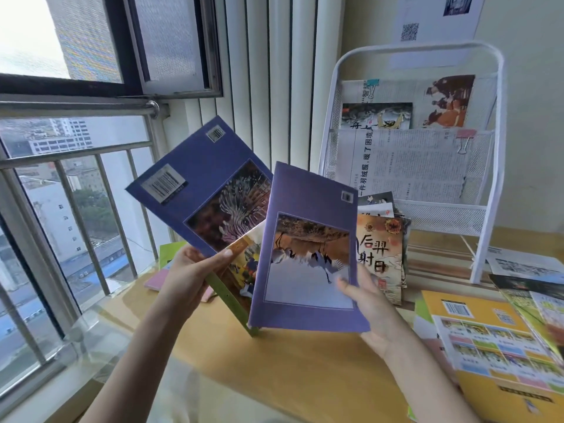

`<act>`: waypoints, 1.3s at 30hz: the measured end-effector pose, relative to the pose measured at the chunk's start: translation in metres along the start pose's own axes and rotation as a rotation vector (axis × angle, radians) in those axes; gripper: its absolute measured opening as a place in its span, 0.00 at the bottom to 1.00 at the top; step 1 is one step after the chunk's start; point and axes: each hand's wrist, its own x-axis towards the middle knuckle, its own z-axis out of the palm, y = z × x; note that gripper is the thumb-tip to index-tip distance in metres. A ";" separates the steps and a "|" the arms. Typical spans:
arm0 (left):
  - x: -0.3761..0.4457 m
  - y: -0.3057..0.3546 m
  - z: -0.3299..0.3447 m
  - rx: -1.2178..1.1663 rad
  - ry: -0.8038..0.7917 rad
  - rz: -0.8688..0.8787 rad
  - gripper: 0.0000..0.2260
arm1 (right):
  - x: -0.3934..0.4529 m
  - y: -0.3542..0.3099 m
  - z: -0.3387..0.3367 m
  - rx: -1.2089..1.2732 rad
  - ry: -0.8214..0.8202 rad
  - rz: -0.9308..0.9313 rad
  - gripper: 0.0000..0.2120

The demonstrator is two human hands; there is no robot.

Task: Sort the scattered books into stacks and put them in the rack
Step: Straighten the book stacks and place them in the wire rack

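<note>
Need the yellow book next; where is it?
The yellow book lies flat on the table's right side, below the white rack, right of the right hand.

I see a pale wooden table (305,370) running under both of my grips. Right of the right-hand grip lies a spread of yellow books (494,346), back covers up (barcode showing). Just behind that grip a small stack of picture books (383,257) rests on the wood, and beyond it stands the white wire rack (485,184). Behind the left-hand grip lie a green book (169,253) and a pink book (157,280).
</note>
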 end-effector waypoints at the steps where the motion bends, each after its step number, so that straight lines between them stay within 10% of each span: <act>1: 0.001 0.001 0.000 0.018 -0.008 0.011 0.37 | -0.002 0.001 0.001 0.040 -0.012 0.020 0.12; 5: 0.004 0.007 -0.002 0.063 0.022 0.097 0.16 | -0.005 -0.002 0.002 0.083 0.062 0.007 0.10; 20: -0.010 0.006 -0.012 0.331 0.244 0.049 0.02 | -0.001 0.007 -0.012 0.067 0.266 -0.120 0.06; 25: -0.009 0.012 0.000 0.541 0.145 0.175 0.06 | 0.001 0.004 -0.011 0.036 0.249 -0.017 0.04; 31: -0.011 0.017 0.009 0.696 0.484 0.443 0.01 | 0.012 0.020 0.019 0.070 0.306 0.028 0.05; 39: -0.014 0.013 0.001 0.676 0.495 0.478 0.06 | 0.029 0.031 0.085 -0.201 0.284 -0.096 0.08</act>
